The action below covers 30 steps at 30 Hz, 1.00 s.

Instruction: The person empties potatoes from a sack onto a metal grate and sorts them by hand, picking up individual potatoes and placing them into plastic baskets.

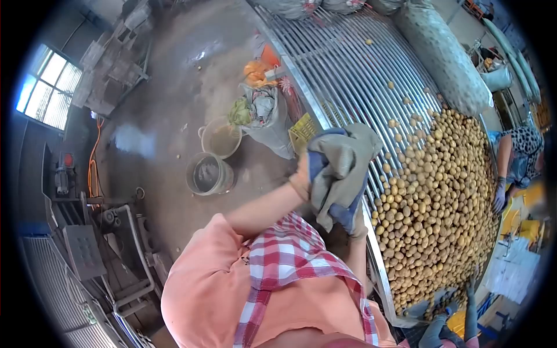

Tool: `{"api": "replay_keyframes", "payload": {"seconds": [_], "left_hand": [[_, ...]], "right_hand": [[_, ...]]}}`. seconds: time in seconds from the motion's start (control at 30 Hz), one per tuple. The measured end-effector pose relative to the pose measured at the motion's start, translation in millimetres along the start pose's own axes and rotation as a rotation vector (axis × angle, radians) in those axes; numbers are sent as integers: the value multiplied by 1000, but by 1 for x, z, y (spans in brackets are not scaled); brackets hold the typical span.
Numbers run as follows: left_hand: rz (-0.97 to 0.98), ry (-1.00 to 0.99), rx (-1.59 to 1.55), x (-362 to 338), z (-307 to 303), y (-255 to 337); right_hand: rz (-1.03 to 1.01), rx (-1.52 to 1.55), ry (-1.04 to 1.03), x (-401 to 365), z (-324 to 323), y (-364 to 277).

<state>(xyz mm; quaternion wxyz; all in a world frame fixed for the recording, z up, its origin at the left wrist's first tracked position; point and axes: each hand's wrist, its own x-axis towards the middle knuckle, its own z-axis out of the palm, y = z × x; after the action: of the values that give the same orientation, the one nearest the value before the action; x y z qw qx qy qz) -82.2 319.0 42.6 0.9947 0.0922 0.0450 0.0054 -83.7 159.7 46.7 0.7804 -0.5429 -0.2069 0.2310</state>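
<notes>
Both my hands wear blue work gloves and grip a crumpled grey cloth [342,168] above the near edge of the slatted metal table. My left hand [317,162] closes on the cloth's left side. Lower down and to the right, my right hand [347,218] holds its bottom part. Folds of the cloth hide some of my fingers. Just right of my hands, a large heap of potatoes [441,214] covers the lower part of the table [348,69].
Two buckets [210,174] [220,137], a white sack [270,119] and a yellow crate [301,132] stand left of the table. A long filled sack [444,58] lies at its top. Co-workers' gloved hands [500,196] [434,332] are at the far and lower edges. Metal machinery [84,249] stands at left.
</notes>
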Motion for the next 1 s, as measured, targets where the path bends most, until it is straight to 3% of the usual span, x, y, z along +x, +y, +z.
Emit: {"api": "replay_keyframes", "payload": {"seconds": [0.03, 0.1, 0.13, 0.17, 0.2, 0.27, 0.33, 0.4, 0.43, 0.47, 0.53, 0.63, 0.67, 0.77, 0.8, 0.87, 0.9, 0.93, 0.97, 1.0], "left_hand": [[49, -9, 72, 9, -26, -14], [127, -29, 387, 8, -39, -14], [163, -31, 628, 7, -46, -9], [-15, -4, 372, 12, -55, 6], [-13, -5, 350, 12, -47, 33], [-5, -265, 944, 3, -25, 111], [-81, -232, 1108, -1, -78, 193], [-155, 118, 1068, 12, -166, 289], [-130, 319, 1271, 20, -207, 331], [-140, 523, 1706, 29, -239, 367], [-323, 736, 2266, 55, -279, 411], [-553, 646, 2378, 106, -312, 444], [-634, 552, 2422, 121, -369, 454], [-570, 325, 2437, 127, -418, 471], [-455, 189, 2446, 118, -413, 477], [-530, 84, 2536, 104, -385, 490], [-514, 133, 2566, 99, -383, 496], [-494, 176, 2594, 92, -387, 504], [-190, 139, 2586, 83, -422, 514], [-327, 149, 2508, 92, -394, 526]], "right_hand": [[11, -6, -1, 1, -2, 11], [166, -219, 224, 18, 6, 25], [-103, -122, 260, 29, 16, 33], [-99, -141, 256, 39, 19, 41], [-94, -153, 322, 46, 21, 55], [-37, -268, 339, 70, 25, 73], [-96, -403, 321, 108, 51, 85], [-139, -570, 286, 153, 76, 104], [-139, -588, 292, 179, 91, 117], [-131, -724, 244, 205, 109, 129], [-93, -957, 156, 254, 157, 144], [90, -1293, -102, 328, 221, 188], [143, -1347, -174, 346, 232, 215], [261, -1769, -379, 365, 250, 304], [321, -1702, -441, 366, 252, 324], [379, -1695, -526, 371, 259, 340], [401, -1691, -628, 375, 260, 345], [432, -1691, -606, 379, 258, 347], [604, -1612, -647, 387, 256, 349], [766, -1521, -680, 395, 253, 351]]}}
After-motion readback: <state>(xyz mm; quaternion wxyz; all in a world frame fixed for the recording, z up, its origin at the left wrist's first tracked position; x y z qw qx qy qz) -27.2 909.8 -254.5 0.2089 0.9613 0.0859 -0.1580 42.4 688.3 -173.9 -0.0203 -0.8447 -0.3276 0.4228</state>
